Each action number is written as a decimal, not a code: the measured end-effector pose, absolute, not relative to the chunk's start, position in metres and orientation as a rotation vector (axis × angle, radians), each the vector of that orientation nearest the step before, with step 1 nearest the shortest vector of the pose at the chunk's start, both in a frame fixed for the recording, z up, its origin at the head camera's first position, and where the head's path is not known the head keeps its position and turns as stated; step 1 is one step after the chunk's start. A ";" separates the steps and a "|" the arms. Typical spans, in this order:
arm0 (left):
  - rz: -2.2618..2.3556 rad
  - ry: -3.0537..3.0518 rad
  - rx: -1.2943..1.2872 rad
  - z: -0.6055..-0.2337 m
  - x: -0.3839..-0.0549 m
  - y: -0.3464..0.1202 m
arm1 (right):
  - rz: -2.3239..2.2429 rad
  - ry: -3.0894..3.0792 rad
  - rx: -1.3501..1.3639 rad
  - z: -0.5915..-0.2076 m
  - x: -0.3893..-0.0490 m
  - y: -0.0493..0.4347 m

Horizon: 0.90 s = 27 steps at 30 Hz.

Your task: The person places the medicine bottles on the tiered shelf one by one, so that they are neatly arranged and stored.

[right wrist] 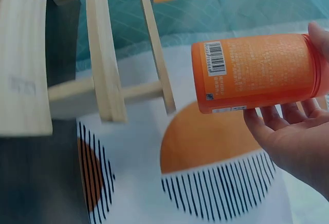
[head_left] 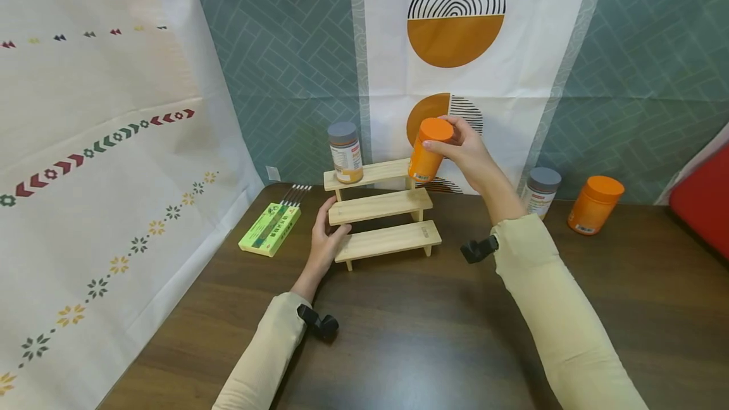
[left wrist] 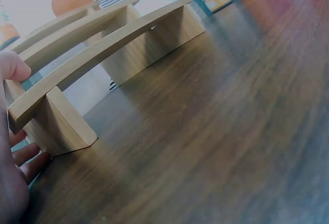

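Note:
In the head view my right hand (head_left: 468, 152) grips an orange bottle (head_left: 426, 160) with an orange lid around its upper part. The bottle is tilted a little, by the right end of the top shelf of a three-step wooden rack (head_left: 380, 207). In the right wrist view a gap shows between the bottle's base (right wrist: 200, 80) and the shelf. At the rack's left side, my left hand (head_left: 326, 239) holds its edge, thumb over the steps and fingers around the end. A grey-lidded bottle (head_left: 346, 155) stands on the top shelf's left end.
Left of the rack lies a yellow-green box (head_left: 270, 229) with several thin sticks (head_left: 296, 195) behind it. Farther right on the dark wooden table (head_left: 410, 334) stand another grey-lidded bottle (head_left: 541, 192) and an orange bottle (head_left: 595, 204). A red object (head_left: 703, 188) is at the right edge. Patterned cloth hangs behind.

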State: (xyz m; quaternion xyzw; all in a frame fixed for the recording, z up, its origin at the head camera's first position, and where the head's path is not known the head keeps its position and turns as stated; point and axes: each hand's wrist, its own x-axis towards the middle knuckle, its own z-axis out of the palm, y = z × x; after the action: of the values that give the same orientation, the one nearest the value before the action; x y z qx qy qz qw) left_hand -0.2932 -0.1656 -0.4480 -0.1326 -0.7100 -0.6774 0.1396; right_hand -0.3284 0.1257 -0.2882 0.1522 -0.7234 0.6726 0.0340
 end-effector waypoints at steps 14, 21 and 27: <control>-1.946 -2.038 -0.395 -0.451 -0.292 -0.162 | 2.095 -2.239 0.401 -0.291 -0.355 0.078; -1.938 -2.040 -0.399 -0.451 -0.293 -0.163 | 2.014 -2.308 0.388 -0.291 -0.364 0.070; -1.929 -2.034 -0.406 -0.450 -0.295 -0.165 | 1.969 -2.327 0.399 -0.293 -0.370 0.063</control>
State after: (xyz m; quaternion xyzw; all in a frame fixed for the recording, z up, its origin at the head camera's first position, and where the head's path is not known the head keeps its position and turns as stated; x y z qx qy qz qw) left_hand -0.2946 -0.1649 -0.4496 -0.1415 -0.7096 -0.6729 0.1538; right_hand -0.3705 0.0630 -0.2933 0.1296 -0.7565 0.6401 0.0338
